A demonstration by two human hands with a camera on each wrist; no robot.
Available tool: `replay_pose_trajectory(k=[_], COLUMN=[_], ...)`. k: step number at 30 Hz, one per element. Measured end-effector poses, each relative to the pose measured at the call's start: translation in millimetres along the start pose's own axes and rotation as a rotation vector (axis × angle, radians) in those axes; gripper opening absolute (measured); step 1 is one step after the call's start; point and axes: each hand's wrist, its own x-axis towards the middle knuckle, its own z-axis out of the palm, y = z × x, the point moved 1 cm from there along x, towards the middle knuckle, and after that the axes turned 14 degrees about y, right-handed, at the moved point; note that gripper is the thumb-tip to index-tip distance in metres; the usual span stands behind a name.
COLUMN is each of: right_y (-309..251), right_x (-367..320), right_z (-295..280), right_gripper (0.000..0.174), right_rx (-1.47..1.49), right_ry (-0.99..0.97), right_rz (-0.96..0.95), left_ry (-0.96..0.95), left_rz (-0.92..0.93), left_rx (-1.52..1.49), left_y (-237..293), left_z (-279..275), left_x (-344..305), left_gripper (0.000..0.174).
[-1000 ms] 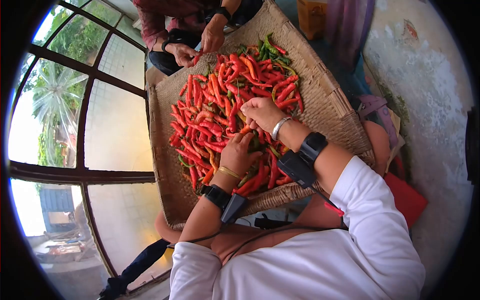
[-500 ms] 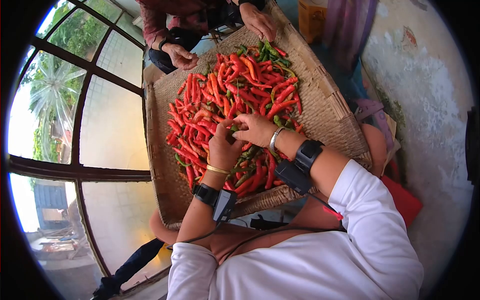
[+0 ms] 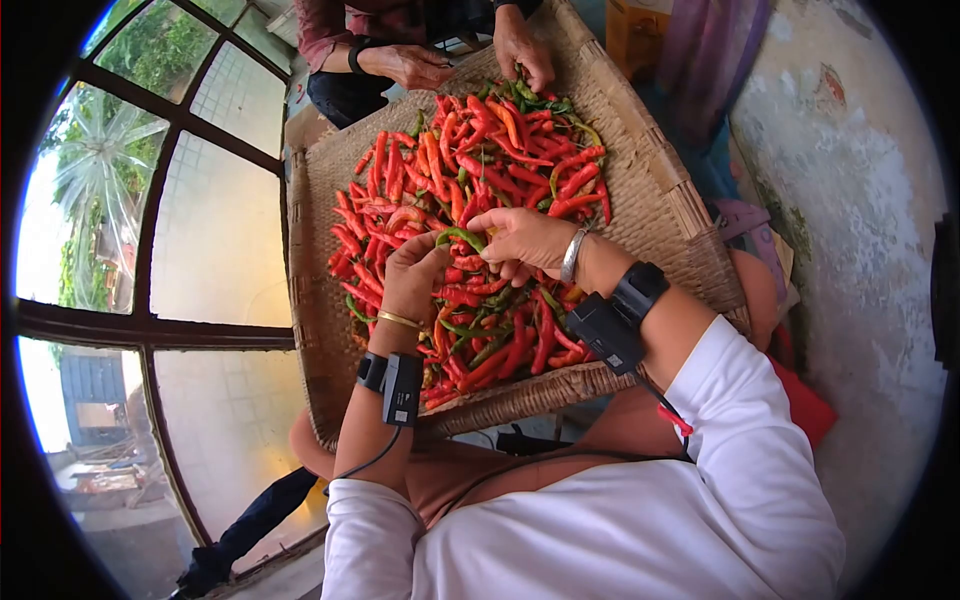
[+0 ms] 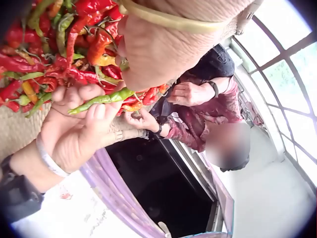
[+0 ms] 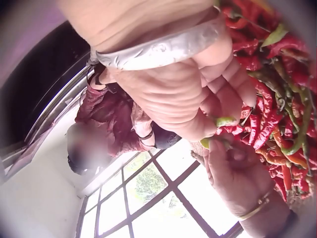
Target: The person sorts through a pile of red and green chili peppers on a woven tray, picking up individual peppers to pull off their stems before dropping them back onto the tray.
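Note:
Between the two hands, over the pile of red chillies (image 3: pixel 500 170), is a green chilli (image 3: pixel 462 236). My left hand (image 3: pixel 412 280) pinches one end of it with thumb and fingertips. The other end is held by my right hand (image 3: pixel 535 242), its fingers curled. In the left wrist view the green chilli (image 4: pixel 99 100) lies across the fingers of the right hand (image 4: pixel 74 129). The right wrist view shows both hands meeting at the green chilli (image 5: pixel 225 121), partly hidden by the fingers.
A woven tray (image 3: pixel 650 190) bears the chillies, mixed red, orange and green. Across it, another person's hands (image 3: pixel 524 50) reach over the far edge. Windows (image 3: pixel 215 230) stand to the left, a stained wall (image 3: pixel 840 180) to the right.
Both hands came together over the pile; the left then moved slightly left, and the green chilli now shows between them. The other person's right-side hand moved to the green chillies at the far edge.

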Motion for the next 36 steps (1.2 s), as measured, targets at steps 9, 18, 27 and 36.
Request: replay_pose_trajectory(k=[9,18,27,36], right_y=[8,4,10,16], right_x=[17,14,17,9], right_z=[-21,-18,-12,12], right_gripper=[0.026,0.022,0.021,0.017], right_rx=[0.098,0.145,-0.148,-0.355], right_ry=[0.312,0.380,0.323,0.307], right_rz=[-0.030,-0.088,-0.159,-0.420], left_ry=[0.244,-0.175,-0.171,-0.071], left_rz=[0.103,0.758,0.865,0.367], left_rx=[-0.425,0.929,0.877,0.395], left_y=[63,-17,-26,-16], left_z=[-6,40,25,20], left_x=[55,-22,-17,-16], left_gripper=[0.021,0.023,0.014,0.012])
